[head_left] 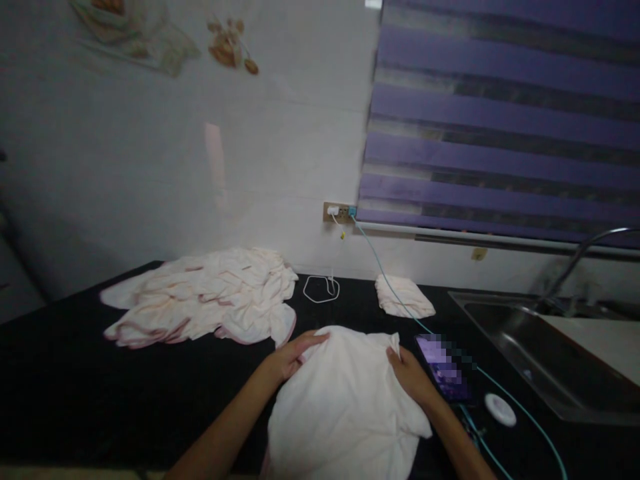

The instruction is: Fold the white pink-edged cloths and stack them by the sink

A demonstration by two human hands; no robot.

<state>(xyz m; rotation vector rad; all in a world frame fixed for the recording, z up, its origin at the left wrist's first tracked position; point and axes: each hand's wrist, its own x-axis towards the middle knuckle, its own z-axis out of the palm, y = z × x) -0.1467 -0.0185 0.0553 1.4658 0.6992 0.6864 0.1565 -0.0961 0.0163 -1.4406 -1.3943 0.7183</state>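
Between my two hands a white cloth [345, 407] is held up over the front of the black counter, its lower end running out of view. My left hand [295, 353] grips the cloth's upper left edge, thumb on top. At the upper right corner, my right hand [405, 370] pinches the fabric, and a small tip sticks up beside the thumb. Behind my left hand lies a loose heap of white cloths [210, 293] with pink edging. A folded white cloth [404, 296] rests farther back, near the wall.
Right of my right hand lies a lit phone [443, 367] with a teal cable [383, 267] running from the wall socket [340, 213]. A round white object [500, 409] sits near it. A white cable [321, 300] lies at the back. The steel sink [530, 360] is at right.
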